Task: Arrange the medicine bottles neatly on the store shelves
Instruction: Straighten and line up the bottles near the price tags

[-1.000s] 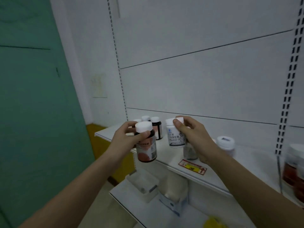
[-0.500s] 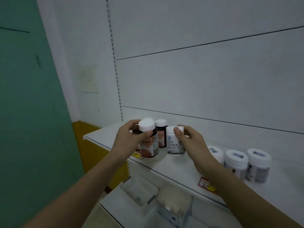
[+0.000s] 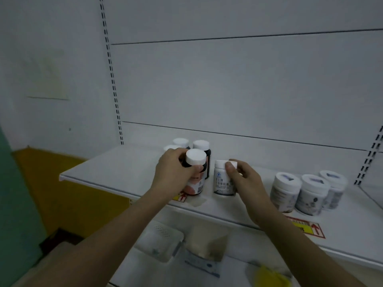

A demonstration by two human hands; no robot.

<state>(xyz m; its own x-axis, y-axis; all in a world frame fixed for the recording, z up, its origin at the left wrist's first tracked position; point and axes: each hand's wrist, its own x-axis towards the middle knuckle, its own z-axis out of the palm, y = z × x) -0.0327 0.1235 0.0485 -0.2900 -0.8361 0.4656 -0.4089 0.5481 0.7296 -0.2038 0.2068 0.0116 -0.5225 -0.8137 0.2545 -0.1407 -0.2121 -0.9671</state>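
The left hand [image 3: 175, 172] curls round a dark bottle [image 3: 195, 175] with a white cap and a red-and-white label, thumb across its front just under the cap, fingers wrapped behind. The bottle stands upright near the front edge of the white shelf [image 3: 116, 168]. The right hand [image 3: 244, 181] grips a white bottle [image 3: 222, 179] just beside it, thumb pressed on the cap's front edge, fingers bent round the far side. Both bottles rest on the shelf, close but apart. Behind the dark bottle stand three more dark bottles [image 3: 202, 148] with white caps. To the right, well apart, three white jars [image 3: 308, 193] cluster together. A red-and-yellow price tag [image 3: 308, 227] sits on the shelf's front lip.
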